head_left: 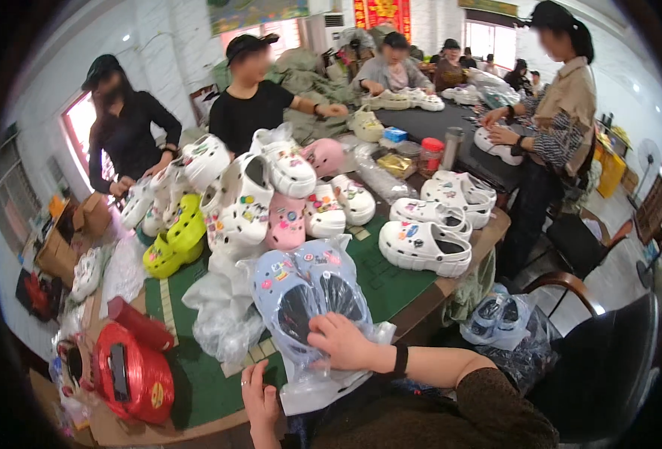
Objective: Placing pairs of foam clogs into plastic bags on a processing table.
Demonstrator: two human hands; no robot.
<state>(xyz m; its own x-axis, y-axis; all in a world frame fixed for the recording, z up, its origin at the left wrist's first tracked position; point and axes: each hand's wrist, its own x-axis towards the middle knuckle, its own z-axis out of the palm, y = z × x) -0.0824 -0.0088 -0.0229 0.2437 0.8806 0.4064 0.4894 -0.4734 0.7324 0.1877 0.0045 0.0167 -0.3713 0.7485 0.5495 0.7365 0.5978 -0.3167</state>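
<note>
A pair of light blue clogs (290,280) with colourful charms lies in a clear plastic bag (353,262) at the near edge of the table. My right hand (346,342) reaches over the heel end, its fingers bent and gripping the bagged pair through the film. Lower left of the bag, my left hand (262,400) is raised with fingers apart and holds nothing. Below the clogs, the loose end of the bag (308,393) hangs toward me. Crumpled clear bags (222,314) lie just left of the pair.
A pile of white clogs (245,198), with pink clogs (286,222) and lime clogs (177,239), stands beyond. More white clogs (424,247) sit right. A red twine roll (132,374) is at left. Co-workers stand around; a chair (608,367) is at right.
</note>
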